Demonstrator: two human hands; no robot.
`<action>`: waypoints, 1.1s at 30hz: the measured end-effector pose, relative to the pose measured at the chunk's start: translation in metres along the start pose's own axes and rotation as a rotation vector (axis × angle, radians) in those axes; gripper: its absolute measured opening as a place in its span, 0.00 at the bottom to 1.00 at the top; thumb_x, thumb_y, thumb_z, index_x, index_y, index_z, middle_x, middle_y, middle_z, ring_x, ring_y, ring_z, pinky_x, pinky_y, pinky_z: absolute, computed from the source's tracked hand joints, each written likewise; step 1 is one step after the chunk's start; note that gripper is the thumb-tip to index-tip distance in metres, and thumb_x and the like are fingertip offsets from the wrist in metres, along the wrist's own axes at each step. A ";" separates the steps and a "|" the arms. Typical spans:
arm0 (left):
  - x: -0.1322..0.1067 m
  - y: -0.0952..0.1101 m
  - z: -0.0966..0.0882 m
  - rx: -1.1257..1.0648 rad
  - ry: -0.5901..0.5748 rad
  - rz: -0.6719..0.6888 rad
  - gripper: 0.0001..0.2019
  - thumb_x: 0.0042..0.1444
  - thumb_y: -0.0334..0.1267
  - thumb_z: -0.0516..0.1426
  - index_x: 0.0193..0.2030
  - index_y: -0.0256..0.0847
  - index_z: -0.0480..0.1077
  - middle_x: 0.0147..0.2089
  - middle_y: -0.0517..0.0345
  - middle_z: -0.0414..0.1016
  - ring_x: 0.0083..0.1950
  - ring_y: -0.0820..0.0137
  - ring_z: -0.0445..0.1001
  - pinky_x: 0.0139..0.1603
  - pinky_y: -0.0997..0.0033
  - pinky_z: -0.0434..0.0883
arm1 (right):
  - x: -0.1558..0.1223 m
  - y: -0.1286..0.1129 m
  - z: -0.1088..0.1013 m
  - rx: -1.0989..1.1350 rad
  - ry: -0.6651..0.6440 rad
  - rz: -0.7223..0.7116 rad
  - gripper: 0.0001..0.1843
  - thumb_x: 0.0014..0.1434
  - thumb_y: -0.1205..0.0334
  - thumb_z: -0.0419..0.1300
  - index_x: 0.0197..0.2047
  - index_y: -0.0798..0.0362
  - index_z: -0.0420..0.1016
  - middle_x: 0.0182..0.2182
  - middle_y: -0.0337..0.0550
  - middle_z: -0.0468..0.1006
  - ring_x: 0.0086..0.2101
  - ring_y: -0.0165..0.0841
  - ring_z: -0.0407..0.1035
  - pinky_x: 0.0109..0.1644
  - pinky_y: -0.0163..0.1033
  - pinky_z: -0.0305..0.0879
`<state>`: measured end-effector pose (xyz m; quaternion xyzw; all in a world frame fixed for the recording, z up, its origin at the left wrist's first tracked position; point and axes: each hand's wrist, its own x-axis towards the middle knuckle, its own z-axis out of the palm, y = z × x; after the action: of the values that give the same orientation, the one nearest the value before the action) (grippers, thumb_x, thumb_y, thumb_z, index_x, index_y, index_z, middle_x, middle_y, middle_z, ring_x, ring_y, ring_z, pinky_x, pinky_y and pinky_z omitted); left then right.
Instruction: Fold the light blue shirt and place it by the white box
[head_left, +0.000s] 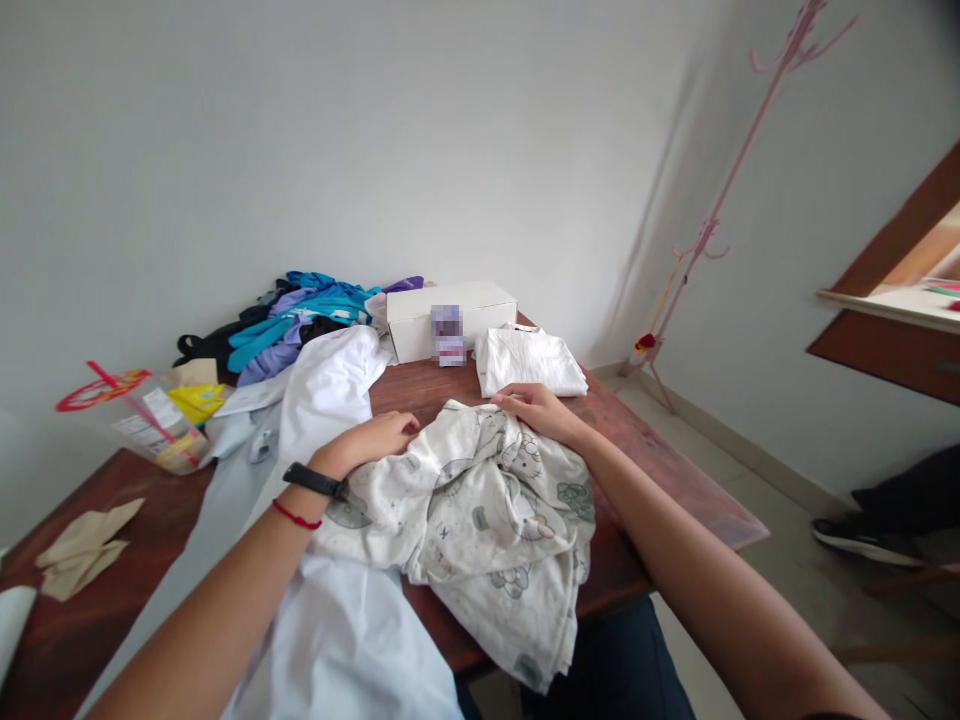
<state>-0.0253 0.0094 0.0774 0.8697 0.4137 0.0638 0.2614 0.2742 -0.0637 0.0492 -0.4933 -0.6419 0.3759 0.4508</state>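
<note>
A crumpled off-white garment (487, 520) with grey and tan cartoon cat prints lies in front of me, its lower end hanging over the table's near edge. I cannot tell whether it is a top or shorts. My left hand (379, 440), below a black wristband and a red string, has its fingers bent around the garment's far left edge. At the far right edge my right hand (538, 410) grips the same cloth, thumb side towards the middle. A long white garment (330, 390) runs under my left forearm. Beyond my right hand sits a folded white garment (529, 360).
The wooden table (675, 490) also bears a white box (416, 325), a heap of blue, purple and black clothes (300, 320), a tilted plastic cup with a straw (161, 425) and a beige napkin (86, 550). A pink coat stand (705, 235) and a person's shoe (870, 540) are at right.
</note>
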 end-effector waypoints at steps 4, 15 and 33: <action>-0.001 0.007 0.000 -0.027 -0.205 0.014 0.13 0.54 0.45 0.58 0.42 0.42 0.77 0.53 0.47 0.81 0.51 0.53 0.78 0.52 0.62 0.71 | -0.003 -0.005 0.003 -0.054 -0.064 0.002 0.27 0.59 0.37 0.62 0.24 0.53 0.72 0.21 0.35 0.65 0.25 0.29 0.57 0.28 0.36 0.50; -0.012 0.008 -0.012 -0.377 -0.544 0.007 0.23 0.49 0.57 0.66 0.44 0.41 0.78 0.49 0.52 0.81 0.51 0.55 0.76 0.48 0.66 0.73 | -0.003 -0.007 0.004 0.040 -0.115 0.033 0.28 0.51 0.37 0.69 0.24 0.51 0.65 0.22 0.31 0.61 0.25 0.27 0.54 0.28 0.35 0.47; 0.004 -0.029 -0.017 0.057 0.398 -0.081 0.14 0.63 0.48 0.53 0.34 0.41 0.71 0.38 0.50 0.78 0.43 0.55 0.76 0.42 0.64 0.67 | 0.007 0.003 -0.002 0.468 0.525 0.060 0.20 0.42 0.57 0.69 0.28 0.46 0.58 0.18 0.28 0.60 0.17 0.26 0.54 0.19 0.34 0.50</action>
<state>-0.0488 0.0346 0.0770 0.8297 0.4935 0.2120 0.1520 0.2758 -0.0559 0.0483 -0.4753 -0.3857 0.3863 0.6900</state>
